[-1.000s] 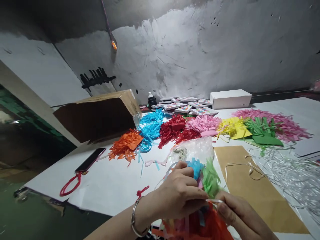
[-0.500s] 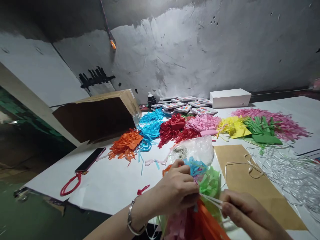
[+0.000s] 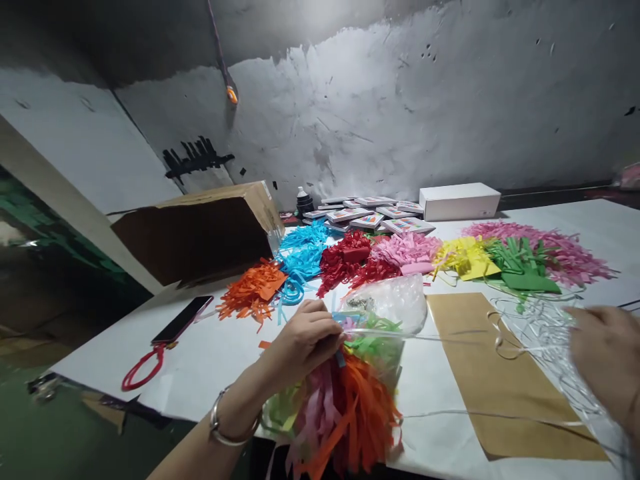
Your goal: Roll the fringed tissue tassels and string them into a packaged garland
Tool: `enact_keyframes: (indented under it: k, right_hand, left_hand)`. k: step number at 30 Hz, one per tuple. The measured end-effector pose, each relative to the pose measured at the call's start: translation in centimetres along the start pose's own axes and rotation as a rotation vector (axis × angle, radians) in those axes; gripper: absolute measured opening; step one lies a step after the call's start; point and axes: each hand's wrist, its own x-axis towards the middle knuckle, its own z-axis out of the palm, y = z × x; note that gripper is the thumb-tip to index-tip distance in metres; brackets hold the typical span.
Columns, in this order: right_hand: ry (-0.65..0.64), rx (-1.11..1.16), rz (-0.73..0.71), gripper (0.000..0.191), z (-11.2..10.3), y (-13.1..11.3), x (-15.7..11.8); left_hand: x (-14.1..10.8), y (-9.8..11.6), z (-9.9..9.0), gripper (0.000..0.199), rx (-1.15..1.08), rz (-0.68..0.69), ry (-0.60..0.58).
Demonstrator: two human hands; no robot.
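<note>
Closed around the top of a multicolored tassel bundle (image 3: 367, 407), my left hand (image 3: 313, 333) wears a silver bracelet on its wrist. Orange, pink, dark red and green strips hang below it over the table's front edge. A white cord (image 3: 400, 333) runs from the pinch toward my right hand (image 3: 603, 357), which is at the far right, blurred, over the pile of white cord (image 3: 545, 333). What the right fingers grip is too smeared to make out. A clear plastic bag (image 3: 407, 303) lies just behind the bundle.
Brown paper (image 3: 505, 387) covers the table's right front. Orange (image 3: 253, 290), blue, red, pink, yellow and green tassel piles form a row behind. An open cardboard box (image 3: 260, 213), a phone (image 3: 183, 320), flat packs (image 3: 367, 220) and a white box (image 3: 460, 202) also stand or lie there.
My right hand has swept far to the right, away from the bundle, with the cord stretched out behind it. My left hand and the bundle have shifted left, and the orange strips now hang spread.
</note>
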Motion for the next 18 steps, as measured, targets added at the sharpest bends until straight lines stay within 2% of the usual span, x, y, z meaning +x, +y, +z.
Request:
enact_keyframes:
  k: [2,4,6,7,9,14,18]
  right_hand:
    - [-0.043,0.139,-0.179,0.031,0.2,-5.9,-0.8]
    - [-0.197,0.47,-0.411,0.039,0.5,-11.9,-1.8]
    - [-0.328,0.647,-0.467,0.042,1.0,-16.5,-2.5]
    - [-0.391,0.699,-0.469,0.035,1.3,-18.0,-2.6]
    - [-0.508,0.776,-0.443,0.017,1.8,-19.4,-2.5]
    - [-0.725,1.07,-0.227,0.032,2.2,-18.9,-2.1]
    - [-0.741,1.172,-0.037,0.04,2.6,-18.2,-3.0]
  left_hand:
    - [0.8,0.8,0.8,0.028,0.005,0.027,-0.028]
    - [1.5,1.6,1.6,0.029,0.019,0.059,-0.058]
    - [1.9,2.3,2.2,0.027,0.03,0.09,-0.088]
    - [2.1,2.5,2.4,0.026,0.035,0.099,-0.098]
    - [2.1,2.8,2.6,0.025,0.045,0.094,-0.107]
    - [1.3,2.6,2.4,0.01,-0.029,0.052,-0.067]
    - [0.5,2.3,2.8,0.014,-0.192,0.029,-0.053]
